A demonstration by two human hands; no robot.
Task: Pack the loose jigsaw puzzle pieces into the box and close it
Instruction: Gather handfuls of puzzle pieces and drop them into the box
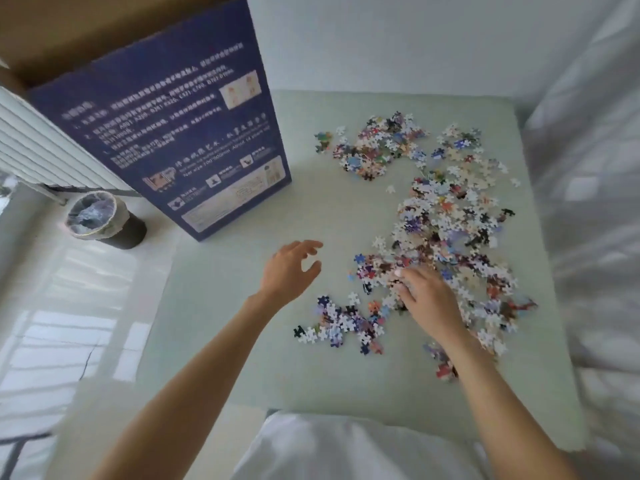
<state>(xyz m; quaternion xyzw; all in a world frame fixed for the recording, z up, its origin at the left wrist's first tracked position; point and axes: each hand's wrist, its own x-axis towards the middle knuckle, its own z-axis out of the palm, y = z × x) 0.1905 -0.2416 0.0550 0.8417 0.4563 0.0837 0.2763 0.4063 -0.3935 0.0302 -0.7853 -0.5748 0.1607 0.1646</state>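
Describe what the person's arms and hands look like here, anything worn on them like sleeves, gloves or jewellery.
Both forearms are bare right down to the bottom of the picture, so no sleeves show. The left hand and right hand wear no gloves, and I see no rings, watch or bracelet on either wrist. The fingernails look short and unpainted, though the picture is slightly blurred. White fabric lies between the arms at the bottom edge.

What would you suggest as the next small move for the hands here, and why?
Probably close the right hand on the puzzle pieces under its fingertips and carry them to the box: it already rests on the pile, the left hand hovers empty, and the pieces lie loose on the table.
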